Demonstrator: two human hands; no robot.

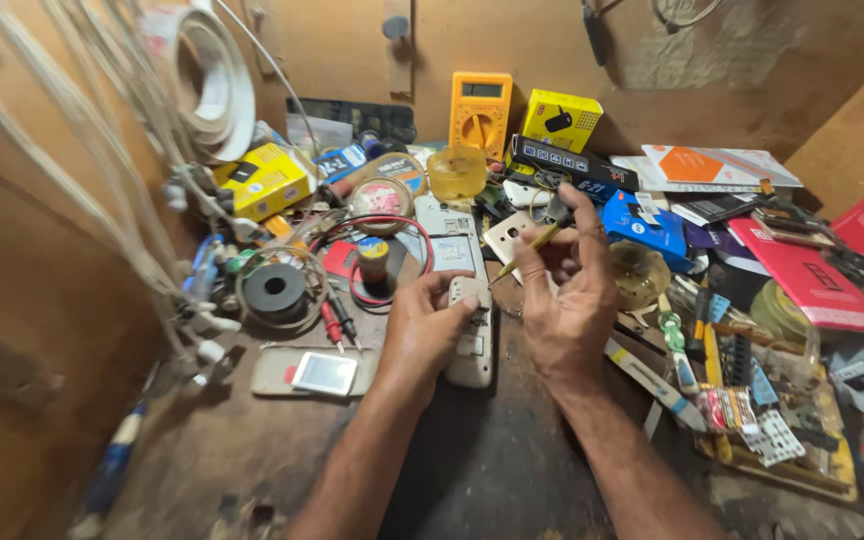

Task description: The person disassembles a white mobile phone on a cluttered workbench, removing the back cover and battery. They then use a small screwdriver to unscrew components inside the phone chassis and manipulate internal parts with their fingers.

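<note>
Lying under left fingers (pixel 457 295): phone (pixel 472 350)

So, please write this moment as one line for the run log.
left hand: holds white phone on bench | right hand: holds thin tool, tip toward phone | orange meter behind

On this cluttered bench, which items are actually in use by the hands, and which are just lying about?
In use:
- left hand resting on the white handset-shaped device
- right hand holding a thin yellow-handled tool

Lying about:
- orange multimeter against the wall
- yellow cardboard box
- black solder spool
- red booklet
- small white phone
</note>
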